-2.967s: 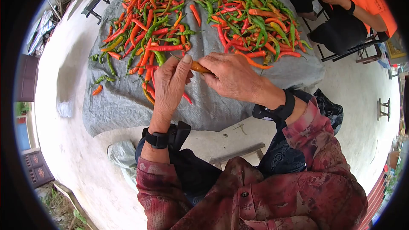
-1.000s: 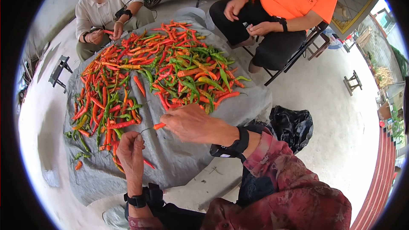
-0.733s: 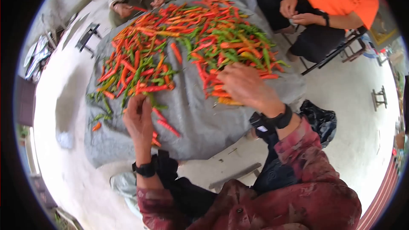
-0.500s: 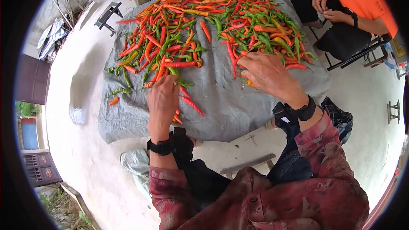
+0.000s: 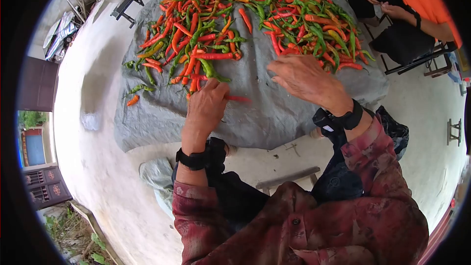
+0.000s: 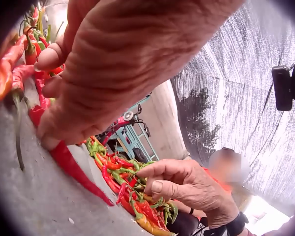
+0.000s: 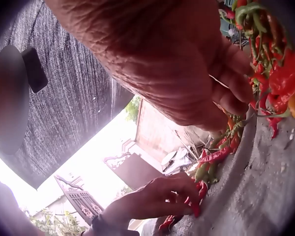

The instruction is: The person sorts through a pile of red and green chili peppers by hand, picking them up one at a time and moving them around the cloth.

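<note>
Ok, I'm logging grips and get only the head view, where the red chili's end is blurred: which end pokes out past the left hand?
Observer: The pointed tip of the red chili; the left wrist view shows no stem there.
Operator: And does the right hand pinch one? I mostly see its back.
Observer: The left wrist view shows no chili between its thumb and index finger.
Operator: What's overhead?
Observer: A mesh sheet, visible in both wrist views.
</note>
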The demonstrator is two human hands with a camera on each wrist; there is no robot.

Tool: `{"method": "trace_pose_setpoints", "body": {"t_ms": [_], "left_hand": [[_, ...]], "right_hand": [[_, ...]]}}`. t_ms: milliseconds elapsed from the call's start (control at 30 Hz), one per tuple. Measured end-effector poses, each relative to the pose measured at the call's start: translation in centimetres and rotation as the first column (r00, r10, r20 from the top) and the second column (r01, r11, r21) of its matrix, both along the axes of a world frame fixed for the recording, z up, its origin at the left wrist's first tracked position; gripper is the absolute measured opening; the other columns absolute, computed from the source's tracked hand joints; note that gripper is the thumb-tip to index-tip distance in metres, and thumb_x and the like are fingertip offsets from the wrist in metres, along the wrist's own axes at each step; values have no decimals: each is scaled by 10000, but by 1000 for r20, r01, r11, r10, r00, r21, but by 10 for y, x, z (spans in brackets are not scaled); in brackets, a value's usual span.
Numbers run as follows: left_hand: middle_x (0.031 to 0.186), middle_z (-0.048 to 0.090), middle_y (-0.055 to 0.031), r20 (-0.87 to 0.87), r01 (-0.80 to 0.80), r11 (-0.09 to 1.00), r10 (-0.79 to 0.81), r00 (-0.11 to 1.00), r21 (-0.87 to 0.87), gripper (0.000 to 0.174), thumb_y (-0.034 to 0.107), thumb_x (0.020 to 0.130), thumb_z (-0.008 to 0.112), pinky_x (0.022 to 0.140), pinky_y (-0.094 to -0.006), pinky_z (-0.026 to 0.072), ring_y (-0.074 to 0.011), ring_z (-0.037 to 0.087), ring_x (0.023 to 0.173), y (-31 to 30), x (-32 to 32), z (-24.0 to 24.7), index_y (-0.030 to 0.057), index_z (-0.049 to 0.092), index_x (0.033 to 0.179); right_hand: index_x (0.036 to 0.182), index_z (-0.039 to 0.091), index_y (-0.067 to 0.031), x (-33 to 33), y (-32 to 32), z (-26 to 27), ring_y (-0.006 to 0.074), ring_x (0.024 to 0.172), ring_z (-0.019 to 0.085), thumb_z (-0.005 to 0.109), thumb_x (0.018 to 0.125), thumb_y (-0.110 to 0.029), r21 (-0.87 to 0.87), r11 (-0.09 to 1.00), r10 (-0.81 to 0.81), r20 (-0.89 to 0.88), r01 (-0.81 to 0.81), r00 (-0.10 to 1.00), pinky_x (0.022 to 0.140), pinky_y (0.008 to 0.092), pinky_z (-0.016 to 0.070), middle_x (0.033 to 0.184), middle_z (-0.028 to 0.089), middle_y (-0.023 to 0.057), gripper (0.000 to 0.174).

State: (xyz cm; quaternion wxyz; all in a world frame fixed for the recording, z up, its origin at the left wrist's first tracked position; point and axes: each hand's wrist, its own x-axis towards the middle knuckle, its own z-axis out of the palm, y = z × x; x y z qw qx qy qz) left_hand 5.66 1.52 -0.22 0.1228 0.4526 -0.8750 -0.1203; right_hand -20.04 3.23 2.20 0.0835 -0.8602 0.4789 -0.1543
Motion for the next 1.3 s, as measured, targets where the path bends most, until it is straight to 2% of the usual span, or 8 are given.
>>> {"method": "trace_pose_setpoints", "body": {"t_ms": [167, 233, 433, 700, 767, 867, 1067, 1300], "left_hand": [[753, 605, -22, -438, -51, 946, 195, 877, 320, 97, 67, 835, 619, 558, -286, 443, -143, 545, 595, -1, -9, 16, 61, 568, 917], [762, 618, 1, -648, 158, 776, 375, 663, 611, 112, 118, 885, 620, 531, -213, 386, -44, 467, 612, 1, -20, 17, 43, 558, 941], [792, 621, 7, -684, 314, 676, 389, 618, 667, 136, 161, 914, 596, 541, -190, 371, -30, 495, 649, 6, -45, 14, 42, 559, 967], [821, 621, -34, -534, 194, 845, 122, 837, 498, 250, 139, 878, 607, 538, -237, 426, -110, 533, 577, 1, -43, 4, 31, 533, 1091], [840, 634, -103, -201, -156, 975, 123, 972, -158, 288, 114, 830, 621, 600, -351, 479, -270, 615, 658, -5, -33, 2, 33, 517, 1086], [869, 625, -168, -88, -219, 900, 201, 976, -378, 283, 95, 799, 622, 651, -433, 476, -368, 613, 762, -21, -14, -8, 35, 506, 1050], [821, 614, -174, 15, -302, 938, 309, 951, -172, 289, 65, 785, 628, 635, -429, 475, -362, 611, 740, -28, -6, -16, 33, 465, 1021], [701, 593, -93, -533, -236, 955, 296, 792, 180, 270, 4, 814, 616, 563, -274, 464, -157, 594, 611, -1, -50, 5, 18, 455, 1031]], "right_hand": [[973, 564, -37, 14, 0, -5, 305, 788, 607, 643, 810, -162, 30, 999, 14, 85, -17, 996, 666, 397, 471, 836, 605, 131, 220], [966, 575, -20, 26, 2, -1, 272, 677, 604, 636, 847, -193, 217, 975, -53, 461, -55, 886, 608, 354, 468, 781, 616, 144, 219], [864, 585, -12, 32, -6, -8, 117, 603, 529, 577, 914, -208, 345, 931, -208, 765, -116, 609, 568, 279, 440, 681, 579, 31, 203], [932, 542, -16, 8, -15, 10, 150, 609, 540, 567, 913, -182, 117, 965, -247, 711, 236, 658, 571, 292, 438, 700, 576, 54, 169], [948, 533, -15, -5, -15, 21, 191, 613, 558, 567, 909, -174, 26, 934, -288, 646, 357, 707, 578, 301, 442, 697, 578, 83, 167], [861, 549, -10, -24, -13, 26, 364, 689, 602, 587, 859, -146, -148, 895, -318, 447, 420, 836, 597, 428, 471, 739, 611, 159, 141], [862, 592, -23, -47, -7, 11, 329, 752, 613, 651, 798, -186, -161, 924, -361, -72, 347, 930, 637, 427, 482, 785, 607, 142, 185], [825, 606, -30, -13, -8, 7, 334, 709, 610, 643, 815, -230, -113, 958, -222, 292, 264, 930, 623, 419, 476, 751, 606, 146, 203]]}}
